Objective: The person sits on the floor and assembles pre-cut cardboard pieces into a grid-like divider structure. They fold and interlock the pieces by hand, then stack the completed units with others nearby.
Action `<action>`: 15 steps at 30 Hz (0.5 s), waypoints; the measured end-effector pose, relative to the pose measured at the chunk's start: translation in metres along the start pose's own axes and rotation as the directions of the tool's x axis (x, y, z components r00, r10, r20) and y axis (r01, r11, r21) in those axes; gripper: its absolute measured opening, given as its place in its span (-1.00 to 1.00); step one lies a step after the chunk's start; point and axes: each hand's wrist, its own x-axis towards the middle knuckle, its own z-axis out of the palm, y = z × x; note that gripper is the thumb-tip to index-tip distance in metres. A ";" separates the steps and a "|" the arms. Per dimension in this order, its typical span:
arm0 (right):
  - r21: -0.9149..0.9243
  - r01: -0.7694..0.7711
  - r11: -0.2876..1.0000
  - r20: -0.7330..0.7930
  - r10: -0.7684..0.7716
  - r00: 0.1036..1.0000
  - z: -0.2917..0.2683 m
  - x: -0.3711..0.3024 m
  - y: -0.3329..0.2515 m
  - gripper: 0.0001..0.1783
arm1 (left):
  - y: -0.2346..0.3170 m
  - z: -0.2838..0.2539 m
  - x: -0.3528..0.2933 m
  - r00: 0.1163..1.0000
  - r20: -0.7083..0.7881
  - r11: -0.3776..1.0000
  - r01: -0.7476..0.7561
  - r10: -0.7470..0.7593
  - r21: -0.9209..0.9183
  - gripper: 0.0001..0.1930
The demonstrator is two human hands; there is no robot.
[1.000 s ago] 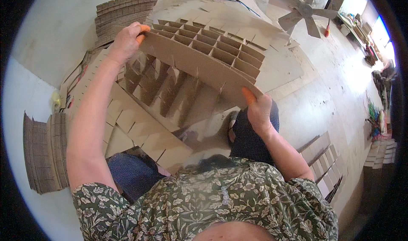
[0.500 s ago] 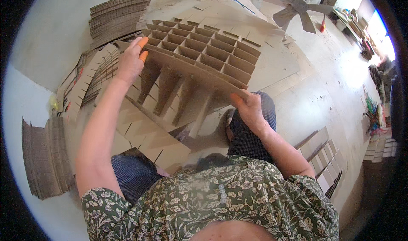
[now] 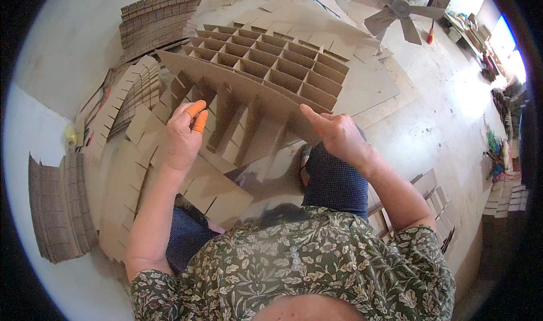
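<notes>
A brown cardboard divider grid, made of interlocked slotted strips, stands before me with square cells facing up. Along its near side runs a long cardboard strip, and the lower parts of several cross strips show beneath it. My left hand, with orange covers on two fingertips, is closed just in front of those cross strips. Nothing shows between its fingers. At the near strip's right end is my right hand, its index finger laid against the top edge and its other fingers curled; the thumb is hidden.
Flat slotted cardboard sheets lie on the floor below the grid. Cardboard stacks lean at the wall and at far left. More strips lie at right. A standing fan is at the back.
My left hand has left the near strip's left end and come down toward me, its fingers curling. My right hand stays at the right end, its index finger now straighter along the edge.
</notes>
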 end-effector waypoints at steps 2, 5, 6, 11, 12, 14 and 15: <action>-0.014 0.024 1.000 0.021 -0.024 1.000 -0.006 0.004 -0.003 -0.34 | -0.014 0.002 0.000 0.996 -0.042 0.996 -0.070 0.073 0.055 -0.80; -0.041 0.036 0.999 0.013 -0.036 0.999 -0.010 0.006 -0.004 -0.33 | -0.033 -0.003 0.009 0.990 -0.097 0.982 -0.088 0.105 0.165 -0.80; -0.047 0.039 0.998 0.014 -0.038 0.999 -0.009 0.004 -0.004 -0.32 | -0.036 -0.006 0.014 0.996 -0.078 0.981 -0.028 0.044 0.193 -0.79; -0.076 0.044 0.996 -0.062 -0.049 0.997 0.001 0.001 0.005 -0.30 | -0.032 -0.001 0.039 0.997 -0.018 0.976 0.072 -0.070 0.207 -0.75; -0.077 0.034 0.996 -0.050 -0.038 0.998 0.003 0.001 0.003 -0.30 | -0.038 0.002 0.045 1.000 -0.026 0.966 0.017 -0.010 0.258 -0.74; -0.085 0.011 0.996 -0.029 -0.013 0.999 0.007 -0.001 0.000 -0.30 | -0.061 0.014 0.065 0.993 0.080 0.956 0.064 -0.090 0.287 -0.72; -0.079 0.010 0.997 -0.036 -0.013 0.999 0.007 -0.001 -0.001 -0.30 | -0.066 0.019 0.075 0.983 0.134 0.950 0.083 -0.128 0.301 -0.71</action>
